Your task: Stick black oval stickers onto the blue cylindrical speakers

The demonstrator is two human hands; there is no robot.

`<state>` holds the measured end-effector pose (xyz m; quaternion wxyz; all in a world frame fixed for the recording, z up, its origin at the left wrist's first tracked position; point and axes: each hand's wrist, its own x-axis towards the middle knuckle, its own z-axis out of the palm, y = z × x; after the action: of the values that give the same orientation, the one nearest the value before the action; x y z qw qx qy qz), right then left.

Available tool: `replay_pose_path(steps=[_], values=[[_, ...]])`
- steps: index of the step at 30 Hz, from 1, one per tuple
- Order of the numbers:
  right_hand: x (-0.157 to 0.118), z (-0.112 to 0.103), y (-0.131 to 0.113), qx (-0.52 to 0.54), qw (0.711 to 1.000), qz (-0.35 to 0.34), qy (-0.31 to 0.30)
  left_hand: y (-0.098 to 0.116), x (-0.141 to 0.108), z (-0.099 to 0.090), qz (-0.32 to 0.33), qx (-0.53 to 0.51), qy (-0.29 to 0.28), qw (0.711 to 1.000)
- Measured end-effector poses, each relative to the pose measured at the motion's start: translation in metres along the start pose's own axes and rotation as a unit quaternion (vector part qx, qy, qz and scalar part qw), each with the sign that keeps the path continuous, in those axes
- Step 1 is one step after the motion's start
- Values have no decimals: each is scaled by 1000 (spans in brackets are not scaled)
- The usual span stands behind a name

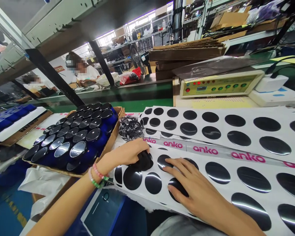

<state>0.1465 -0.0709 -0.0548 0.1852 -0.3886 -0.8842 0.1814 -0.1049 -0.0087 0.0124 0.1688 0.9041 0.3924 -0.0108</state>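
Observation:
My left hand [131, 152] is closed, its fingers curled over a dark black sticker [145, 161] just above a white sheet; part of the sticker is hidden by the fingers. Beneath lies the white backing sheet [199, 196] with rows of glossy black round stickers [153, 183]. My right hand [194, 183] rests palm down on that sheet, fingers spread over several stickers. A green and pink bead bracelet [96, 177] circles my left wrist. Close behind my left hand sits a tangled pile of thin black rings [131, 127].
To the left stands a cardboard box [115, 131] of blue containers with black lids [78, 149]. More sticker sheets [226, 131] lie behind. A control unit [221, 85] with lit buttons and flattened cardboard [186, 54] are at the back. A person [85, 73] sits across the bench.

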Motion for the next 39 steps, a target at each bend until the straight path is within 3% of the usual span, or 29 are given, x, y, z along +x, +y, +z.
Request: replay_pose_path(steps=[7,9,12,15,19,23,28,31,36,37,39], values=[[-2,1,1,-3,1000,-8,6,17,-73,-32,-135,-55,126,981],[-1,1,2,-8,1000,-15,12,24,-86,-34,-158,-100,125,974],[0,2,3,-13,1000,-19,19,34,-84,-19,-156,-134,37,978],[1,4,4,-15,999,-16,24,35,-71,5,-129,-93,-22,987],[0,6,5,-19,1000,-11,16,28,-59,21,-116,-47,-20,992],[0,5,4,-22,1000,-9,6,22,-54,20,-93,-25,-39,995],[1,3,2,-24,1000,-12,6,27,-57,21,-114,-18,-51,992],[0,3,3,-23,1000,-14,9,30,-86,16,-128,-56,-4,990],[-1,4,4,-34,999,-23,19,24,-153,-5,-275,-62,209,937],[0,4,2,-43,998,-32,27,23,-156,-8,-276,-54,226,933],[5,2,-4,-68,995,-61,41,21,-144,-10,-231,-57,200,951]])
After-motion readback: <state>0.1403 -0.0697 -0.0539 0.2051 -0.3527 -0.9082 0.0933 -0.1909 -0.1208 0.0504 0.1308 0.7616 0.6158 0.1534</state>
